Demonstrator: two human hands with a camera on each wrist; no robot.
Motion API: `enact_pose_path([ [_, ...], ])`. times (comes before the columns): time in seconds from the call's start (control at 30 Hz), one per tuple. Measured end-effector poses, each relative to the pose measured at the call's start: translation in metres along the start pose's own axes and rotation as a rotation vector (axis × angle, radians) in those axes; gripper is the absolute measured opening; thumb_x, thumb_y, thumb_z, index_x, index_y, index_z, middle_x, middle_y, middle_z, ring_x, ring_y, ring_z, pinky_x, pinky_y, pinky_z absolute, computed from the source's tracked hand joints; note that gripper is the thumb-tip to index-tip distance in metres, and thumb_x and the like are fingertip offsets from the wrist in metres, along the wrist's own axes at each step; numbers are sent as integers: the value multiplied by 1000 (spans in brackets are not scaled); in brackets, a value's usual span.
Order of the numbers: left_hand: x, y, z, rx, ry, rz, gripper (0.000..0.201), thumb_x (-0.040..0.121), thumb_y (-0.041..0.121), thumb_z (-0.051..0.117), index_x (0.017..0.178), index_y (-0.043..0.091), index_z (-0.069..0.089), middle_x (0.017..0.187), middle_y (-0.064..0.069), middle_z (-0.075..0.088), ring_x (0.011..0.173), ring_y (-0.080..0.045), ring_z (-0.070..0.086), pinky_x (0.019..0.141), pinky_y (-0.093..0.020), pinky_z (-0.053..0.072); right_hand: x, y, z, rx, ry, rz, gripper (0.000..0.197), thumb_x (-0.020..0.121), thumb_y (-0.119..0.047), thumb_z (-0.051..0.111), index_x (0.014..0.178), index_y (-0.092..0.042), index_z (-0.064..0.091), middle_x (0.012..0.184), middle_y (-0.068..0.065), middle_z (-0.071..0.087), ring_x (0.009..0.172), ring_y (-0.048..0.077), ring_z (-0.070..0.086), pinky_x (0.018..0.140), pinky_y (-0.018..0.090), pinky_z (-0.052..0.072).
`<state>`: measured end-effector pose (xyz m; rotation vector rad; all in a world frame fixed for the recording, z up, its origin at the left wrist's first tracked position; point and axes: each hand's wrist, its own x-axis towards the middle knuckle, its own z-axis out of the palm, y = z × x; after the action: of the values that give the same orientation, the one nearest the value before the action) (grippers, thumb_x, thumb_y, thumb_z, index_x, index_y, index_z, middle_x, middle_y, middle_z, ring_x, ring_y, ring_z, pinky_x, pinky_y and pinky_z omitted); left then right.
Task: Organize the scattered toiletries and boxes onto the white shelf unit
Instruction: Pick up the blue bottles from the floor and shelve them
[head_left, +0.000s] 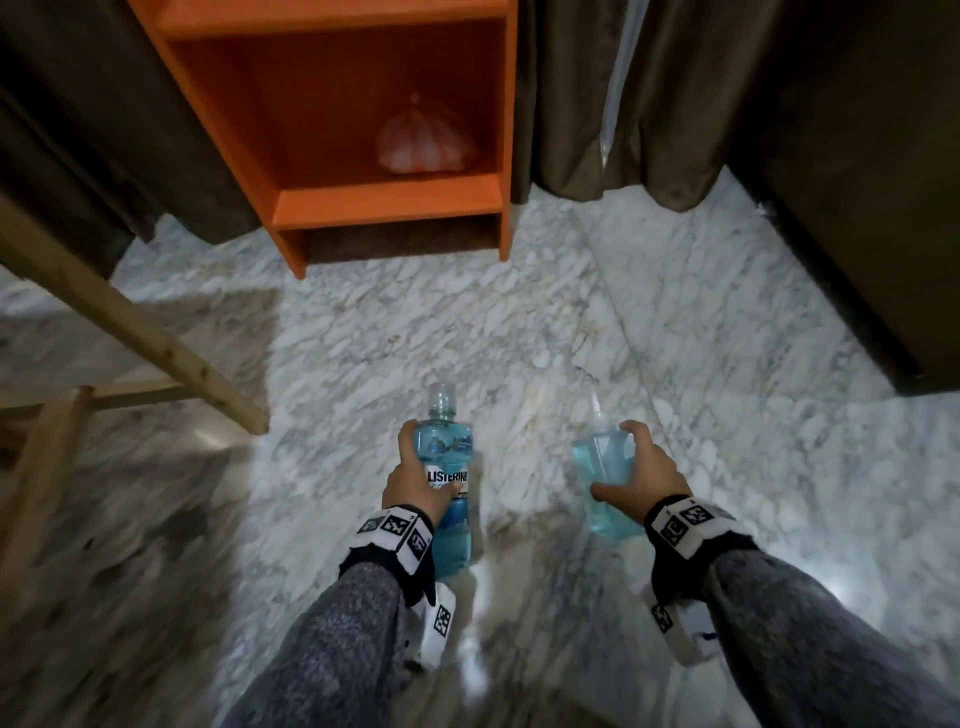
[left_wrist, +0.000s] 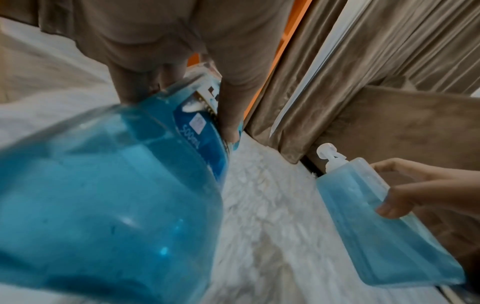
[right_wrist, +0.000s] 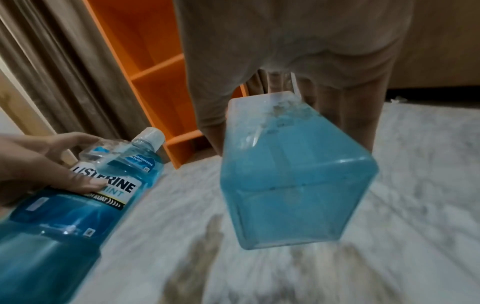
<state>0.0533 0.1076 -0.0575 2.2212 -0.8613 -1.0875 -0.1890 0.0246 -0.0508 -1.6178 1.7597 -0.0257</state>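
So the person is standing over a marble floor (head_left: 467, 322) with a bottle in each hand, both held up off the ground. The left hand (head_left: 415, 480) is wrapped around a Listerine mouthwash bottle (head_left: 451, 488), thumb across the white label and the other fingers curled round the far side. It's full of blue liquid, has a clear cap, and points away from the person towards the shelf. From the right wrist view you can read the label fine, and the bottle leans cap-up at a slant.

The right hand (head_left: 641, 480) grips a squarish pump bottle (head_left: 602, 483) of paler blue liquid, thumb on the near face and fingers hooked over the far edge up by the shoulder. The white pump nozzle pokes out past the fingers. The two bottles are side by side but well apart, not touching.

Ahead of them is an orange shelf unit (head_left: 384, 202) on the floor, against brown curtains (head_left: 597, 104). There's a pinkish bag-looking thing (head_left: 423, 137) in the lower compartment, too blurry to say what exactly. Some wooden frame legs (head_left: 130, 322) cut across the left side. Both wrists wear straps with black and white marker tags, over grey knit sleeves.
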Motion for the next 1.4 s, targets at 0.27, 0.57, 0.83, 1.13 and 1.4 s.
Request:
enact_pose_path([
  [0.27,-128,173,-149,-103,66,129,89,78,7,69,142,31,12,121,-10,61,100,-27,61,82,-31,46,-121,-152,-195,9,66,-163,87,62,-26,78,134,-24,30,120,11,54,106,30,56,81,29,43],
  [0.57,-278,344,-352,-211,307,190,95,73,3,73,144,25,14,130,-11,54,114,-25,56,95,-28,40,-262,-358,-392,-22,44,-465,81,60,-24,77,127,-29,32,120,6,52,106,28,55,86,33,46],
  [0.83,-383,376,-485,-223,678,187,99,71,15,78,142,34,12,142,-6,44,126,-26,48,104,-34,38,-358,-507,-453,-41,-15,-869,81,58,-23,80,126,-27,35,117,8,56,105,29,55,77,27,39],
  [1.13,-522,252,-560,-286,1069,-105,101,70,17,78,144,32,10,141,-6,46,124,-25,50,103,-38,43,-499,-606,-337,-66,-287,-1295,83,55,-21,84,123,-25,37,116,9,57,103,28,56,84,32,46],
  [1.4,-635,119,-622,-388,1330,-327,91,64,10,80,128,38,23,117,-10,62,100,-27,64,86,-43,54,-624,-653,-184,-254,-579,-1505,86,55,-20,84,124,-28,34,126,8,52,113,28,52,87,32,46],
])
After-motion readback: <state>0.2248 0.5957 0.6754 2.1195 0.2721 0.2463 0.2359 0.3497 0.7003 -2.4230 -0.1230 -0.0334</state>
